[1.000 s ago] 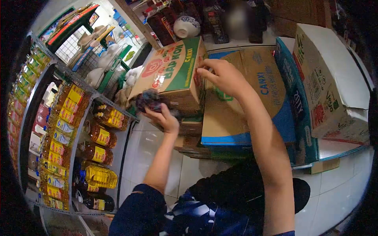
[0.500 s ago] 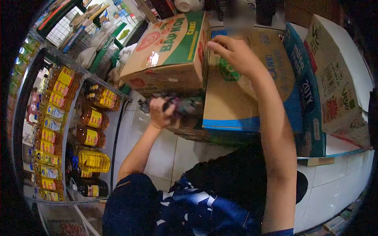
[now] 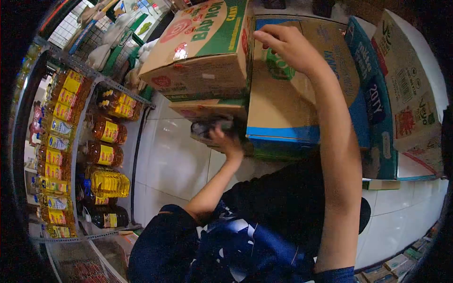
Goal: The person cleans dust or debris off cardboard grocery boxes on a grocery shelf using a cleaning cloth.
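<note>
My left hand (image 3: 229,143) is blurred, its fingers loosely spread at a dark, crumpled-looking bundle (image 3: 212,125) whose kind I cannot tell. The bundle overlaps the front of a low brown carton (image 3: 207,109). On that carton rests a larger brown and green carton (image 3: 198,49) printed "BAP NON". My right hand (image 3: 290,49) is open over a brown carton with blue edges (image 3: 283,111), fingertips near the right side of the "BAP NON" carton. Nothing shows between its fingers.
Left stands a metal rack with bottles of oil (image 3: 109,183) and darker liquid (image 3: 108,131). To the right are a teal carton (image 3: 373,94) and a tall open white-brown carton (image 3: 410,89). White floor tiles (image 3: 172,155) lie below, with bagged goods (image 3: 113,45) at the back left.
My left hand has moved right and slightly down, its fingers now more spread. The dark bundle shows farther right, at the low carton. My right hand stays above the blue-edged carton; the view has shifted slightly.
</note>
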`<control>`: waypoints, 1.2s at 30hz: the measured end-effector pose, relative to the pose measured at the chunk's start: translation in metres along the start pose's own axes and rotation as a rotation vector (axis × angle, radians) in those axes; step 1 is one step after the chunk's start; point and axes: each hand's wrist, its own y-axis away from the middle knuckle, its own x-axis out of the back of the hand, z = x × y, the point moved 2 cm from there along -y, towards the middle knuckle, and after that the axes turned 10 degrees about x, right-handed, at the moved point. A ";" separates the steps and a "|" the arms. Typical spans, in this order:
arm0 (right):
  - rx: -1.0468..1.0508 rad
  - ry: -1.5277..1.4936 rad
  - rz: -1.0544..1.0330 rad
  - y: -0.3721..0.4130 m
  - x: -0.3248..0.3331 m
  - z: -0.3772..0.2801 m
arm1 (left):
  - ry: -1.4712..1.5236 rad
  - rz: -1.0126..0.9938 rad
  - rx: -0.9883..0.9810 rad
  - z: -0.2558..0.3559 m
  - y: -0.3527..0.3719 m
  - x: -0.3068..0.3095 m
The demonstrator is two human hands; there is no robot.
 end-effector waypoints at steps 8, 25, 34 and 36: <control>-0.078 -0.067 -0.068 0.005 -0.008 0.003 | -0.603 -0.524 -0.538 -0.012 -0.057 0.056; -0.337 -0.304 0.075 0.021 -0.018 0.055 | -0.078 -1.222 -0.367 0.103 -0.074 0.094; -0.286 -0.301 0.452 0.028 0.002 0.082 | 0.276 -0.637 -1.066 0.305 -0.130 0.110; -0.399 -0.004 0.985 0.041 0.017 0.086 | 0.236 -0.680 -1.151 0.327 -0.142 0.058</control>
